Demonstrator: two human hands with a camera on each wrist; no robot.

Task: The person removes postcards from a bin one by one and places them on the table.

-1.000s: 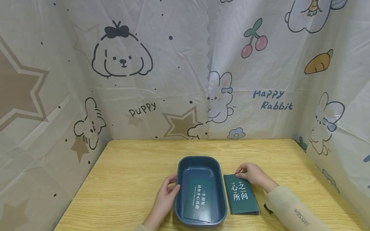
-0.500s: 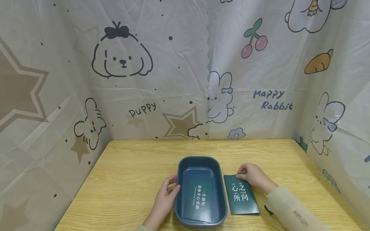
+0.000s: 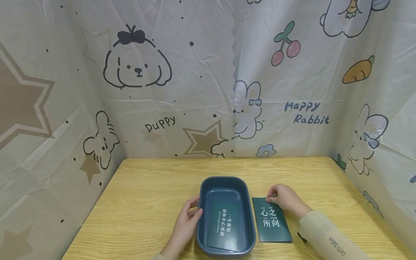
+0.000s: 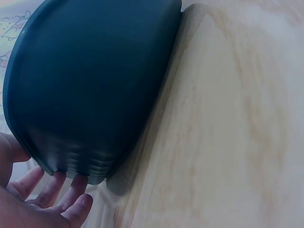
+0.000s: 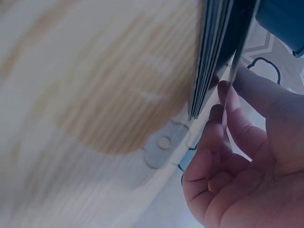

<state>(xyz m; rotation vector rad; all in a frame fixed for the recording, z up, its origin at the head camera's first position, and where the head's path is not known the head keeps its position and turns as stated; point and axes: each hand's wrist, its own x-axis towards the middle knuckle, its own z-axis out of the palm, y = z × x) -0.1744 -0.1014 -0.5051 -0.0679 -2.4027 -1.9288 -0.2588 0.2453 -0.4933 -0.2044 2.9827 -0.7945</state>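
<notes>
A dark blue plastic bin [image 3: 224, 183] with rounded corners stands on the table. My left hand [image 3: 186, 221] holds its left side, thumb at the rim and fingertips against the outer wall [image 4: 90, 90]. Inside the bin lies a dark green card [image 3: 224, 229] with white writing. To the right of the bin is a stack of green cards [image 3: 274, 227], with large white characters on the top one. My right hand [image 3: 284, 196] pinches the far edge of the top card; the right wrist view shows that card [image 5: 244, 35] parted from the layered stack [image 5: 209, 61] below.
The wood-grain table [image 3: 149, 191] reaches back to a printed cloth curtain [image 3: 182, 90], which also hangs on both sides. A small dark object [image 3: 302, 236] shows under the right sleeve [image 3: 328, 234].
The right hand has shifted very slightly right, still pinching the card. The top card's near right corner now looks more even with the stack. The left hand and bin stay in place.
</notes>
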